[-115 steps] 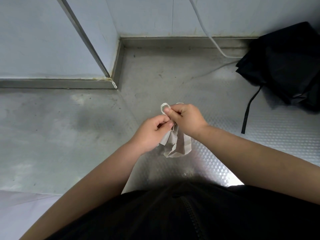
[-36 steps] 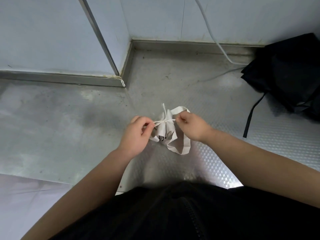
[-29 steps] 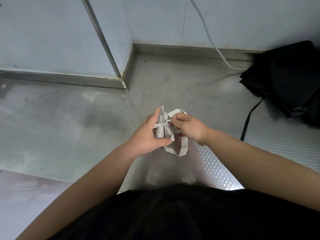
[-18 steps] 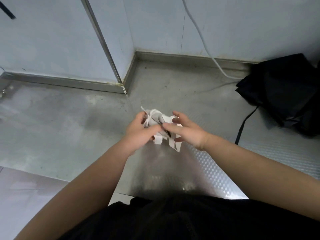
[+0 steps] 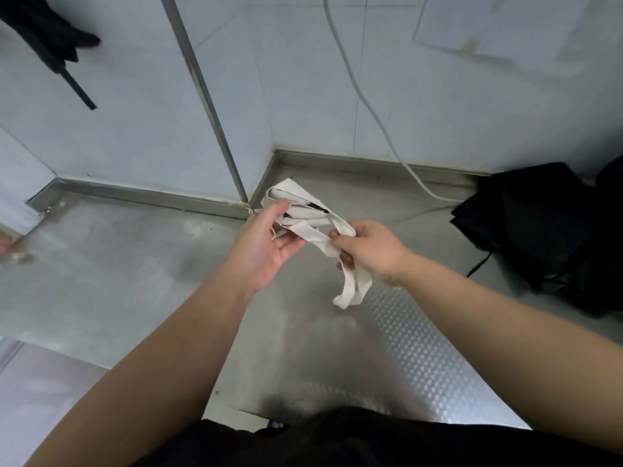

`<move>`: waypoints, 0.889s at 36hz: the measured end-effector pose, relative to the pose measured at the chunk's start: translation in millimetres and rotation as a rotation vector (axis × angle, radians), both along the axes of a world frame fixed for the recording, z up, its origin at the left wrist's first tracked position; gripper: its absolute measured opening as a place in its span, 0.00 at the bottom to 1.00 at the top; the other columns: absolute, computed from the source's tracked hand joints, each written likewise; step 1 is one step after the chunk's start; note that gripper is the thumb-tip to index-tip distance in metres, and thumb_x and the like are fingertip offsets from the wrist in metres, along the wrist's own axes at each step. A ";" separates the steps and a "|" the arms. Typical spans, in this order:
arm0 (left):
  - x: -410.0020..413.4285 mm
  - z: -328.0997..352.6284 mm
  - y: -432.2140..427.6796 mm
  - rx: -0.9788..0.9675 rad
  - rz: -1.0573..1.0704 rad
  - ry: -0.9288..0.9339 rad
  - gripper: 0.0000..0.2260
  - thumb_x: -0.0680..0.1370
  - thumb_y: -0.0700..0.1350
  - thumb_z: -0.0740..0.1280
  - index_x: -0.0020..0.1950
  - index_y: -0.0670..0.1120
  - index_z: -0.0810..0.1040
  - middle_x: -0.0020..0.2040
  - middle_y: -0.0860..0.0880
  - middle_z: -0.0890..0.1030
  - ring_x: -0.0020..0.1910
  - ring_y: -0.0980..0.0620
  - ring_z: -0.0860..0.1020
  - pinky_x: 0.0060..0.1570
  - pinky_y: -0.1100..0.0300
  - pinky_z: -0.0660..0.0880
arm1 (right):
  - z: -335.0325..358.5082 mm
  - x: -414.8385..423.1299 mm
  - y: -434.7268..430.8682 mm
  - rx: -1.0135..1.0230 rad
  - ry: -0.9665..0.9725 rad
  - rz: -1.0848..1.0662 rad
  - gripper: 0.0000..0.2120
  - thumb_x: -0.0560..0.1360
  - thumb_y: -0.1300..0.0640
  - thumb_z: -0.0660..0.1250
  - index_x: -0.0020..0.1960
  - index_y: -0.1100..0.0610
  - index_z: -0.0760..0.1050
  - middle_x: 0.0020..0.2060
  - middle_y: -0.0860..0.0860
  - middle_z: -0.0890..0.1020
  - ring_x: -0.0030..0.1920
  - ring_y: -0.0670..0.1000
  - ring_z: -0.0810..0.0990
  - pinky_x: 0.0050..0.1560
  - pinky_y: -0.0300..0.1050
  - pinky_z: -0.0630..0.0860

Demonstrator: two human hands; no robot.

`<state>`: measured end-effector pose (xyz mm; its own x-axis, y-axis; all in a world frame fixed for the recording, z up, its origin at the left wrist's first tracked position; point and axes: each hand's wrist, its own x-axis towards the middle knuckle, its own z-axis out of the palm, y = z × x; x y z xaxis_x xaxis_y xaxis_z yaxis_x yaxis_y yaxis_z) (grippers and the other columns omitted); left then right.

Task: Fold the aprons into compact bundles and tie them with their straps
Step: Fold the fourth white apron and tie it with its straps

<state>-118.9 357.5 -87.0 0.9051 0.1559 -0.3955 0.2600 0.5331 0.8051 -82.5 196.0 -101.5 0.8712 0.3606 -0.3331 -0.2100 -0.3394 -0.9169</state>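
The left hand (image 5: 266, 244) is held palm up with the fingers nearly straight. The white apron (image 5: 296, 210) is cradled against its fingertips, lifted clear above the steel tabletop (image 5: 101, 264) near the far corner. Just to the right, the strap (image 5: 343, 293) is pinched in the curled fingers of the right hand (image 5: 371, 251).

Tying looks to be the step in hand. The folds should be squeezed together by the left hand while the strap is drawn snug round the middle, so that nothing springs open.

The apron is seen as a loose, crumpled wad of pale layers with dark gaps between them, and a flat loop of strap is left dangling below the right hand. At the far right, black cloth (image 5: 539, 230) is heaped on the tabletop, well apart.
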 end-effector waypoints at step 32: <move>-2.9 -21.7 -15.7 0.190 0.171 0.157 0.05 0.77 0.39 0.64 0.52 0.39 0.77 0.41 0.45 0.84 0.35 0.53 0.83 0.39 0.63 0.79 | 50.4 27.1 -26.6 0.068 -0.074 -0.318 0.07 0.77 0.66 0.59 0.43 0.62 0.74 0.28 0.54 0.69 0.28 0.51 0.69 0.40 0.50 0.78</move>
